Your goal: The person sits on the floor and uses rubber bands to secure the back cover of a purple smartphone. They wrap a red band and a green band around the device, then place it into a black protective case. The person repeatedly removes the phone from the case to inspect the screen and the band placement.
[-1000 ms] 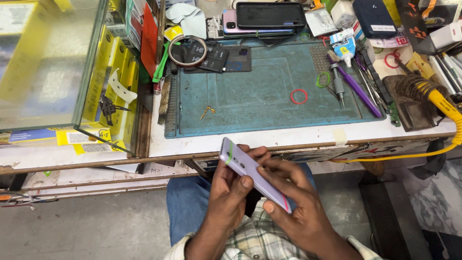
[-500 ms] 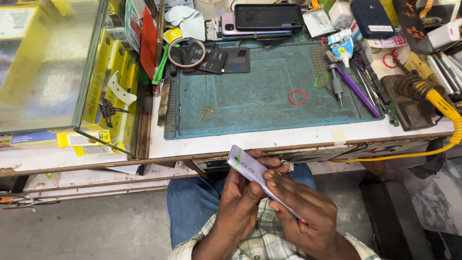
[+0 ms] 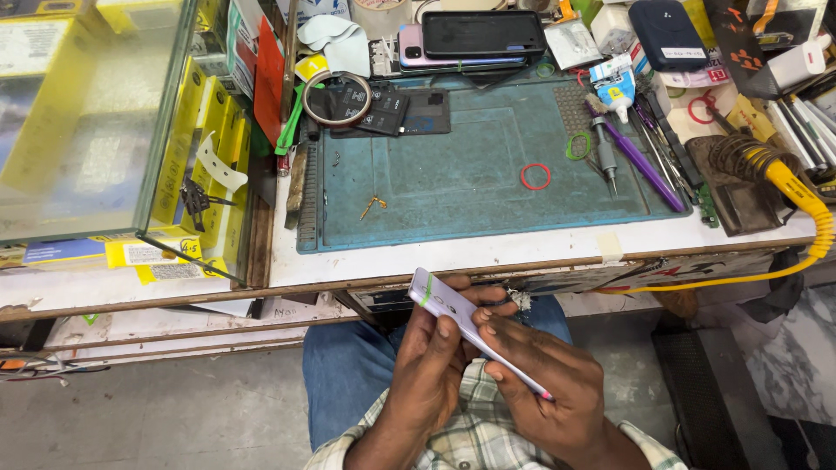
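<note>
Over my lap, below the table's front edge, both hands hold a slim pale lilac phone (image 3: 446,311), back side up and tilted with its camera end toward the upper left. My left hand (image 3: 427,370) grips it from the left side, thumb across the back. My right hand (image 3: 549,387) grips the lower end from the right, its fingertips resting on the phone's back near the middle. Part of the phone is hidden under my fingers.
A teal work mat (image 3: 470,170) lies on the white table with a red rubber ring (image 3: 535,176), a small gold part (image 3: 373,205), dark phone parts (image 3: 383,111) and a purple-handled tool (image 3: 644,165). Stacked phones (image 3: 470,39) sit behind. A glass case (image 3: 87,113) stands left; a yellow soldering iron (image 3: 797,187) right.
The phone has moved slightly lower and toward me, and tilted flatter. My right fingers have slid further up its back. The table's contents have not moved.
</note>
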